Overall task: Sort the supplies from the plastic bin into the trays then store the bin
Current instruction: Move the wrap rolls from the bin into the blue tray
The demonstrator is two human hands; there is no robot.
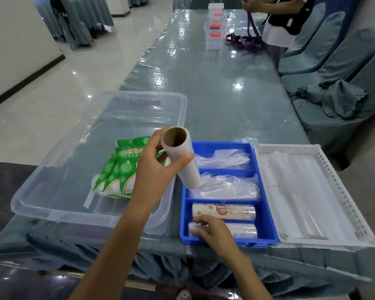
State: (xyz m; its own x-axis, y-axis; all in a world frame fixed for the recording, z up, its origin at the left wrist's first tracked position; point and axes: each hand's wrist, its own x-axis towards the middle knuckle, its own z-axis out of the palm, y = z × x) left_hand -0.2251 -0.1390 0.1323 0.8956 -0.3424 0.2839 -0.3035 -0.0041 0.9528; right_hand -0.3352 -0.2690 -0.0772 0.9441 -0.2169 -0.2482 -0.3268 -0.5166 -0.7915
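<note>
Your left hand (158,169) has its fingers (155,138) and thumb curled round a roll of clear film (181,154) on a brown cardboard core, held tilted, open end toward you, lower end just over the middle compartment of the blue tray (266,191). Your right hand (212,230) rests in the tray's near compartment, fingers loosely bent over the left end of a wrapped roll (243,230); whether they grip it or only touch it cannot be told, since that end is blurred under the hand. Just behind it lies a second roll (223,211) with a printed label, glossy wrap. The far and middle compartments hold crumpled clear plastic bags (225,187), folds hard to separate. The tray is rigid, smooth plastic, three compartments split by low walls. Touching its right side stands a white tray (333,180) with perforated walls, holding pale translucent sheets or sleeves; their edges are hard to make out. Left of the blue tray is the plastic bin (52,182), clear, rounded corners, wide rim, on the table (214,87), which is covered in a glossy clear sheet over grey-blue cloth. In the bin lie green-and-white printed packets (117,169), partly hidden by your left hand. At the far end, clear boxes (214,24) and purple straps (245,42) lie beside a person cut off by the frame edge.
</note>
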